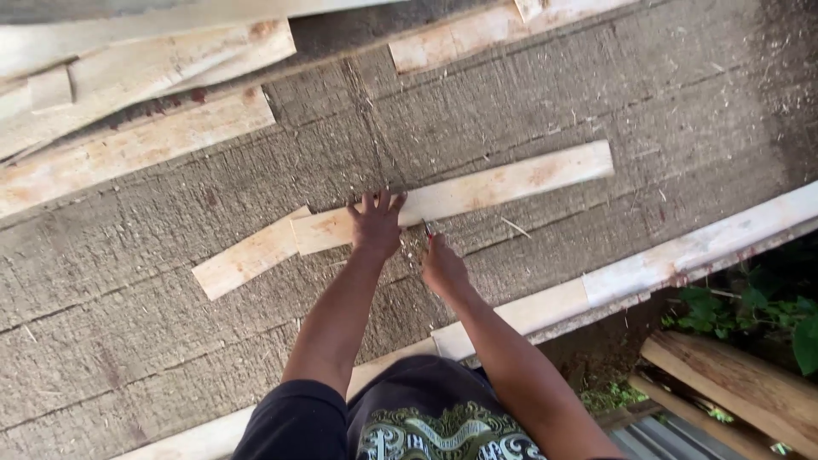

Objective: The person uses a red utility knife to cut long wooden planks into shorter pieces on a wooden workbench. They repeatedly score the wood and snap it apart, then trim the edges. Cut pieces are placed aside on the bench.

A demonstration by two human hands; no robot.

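Rough concrete slab (pixel 596 94): left hand (pixel 376 227) splayed flat pinning thin wood slat (pixel 503 184), likely light, stiff, splintery; right hand (pixel 443 267) fisted around small red-tipped tool (pixel 428 229).

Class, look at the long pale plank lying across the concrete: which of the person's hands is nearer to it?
Left. The left hand is pressed flat on the long plank. The right hand is just below its edge, holding a small thin tool.

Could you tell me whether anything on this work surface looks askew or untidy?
Yes. The short plank tucks crookedly under the end of the long plank pressed by the left hand. Sawdust and chips litter the surface. The right hand holds a small tool, too small to identify.
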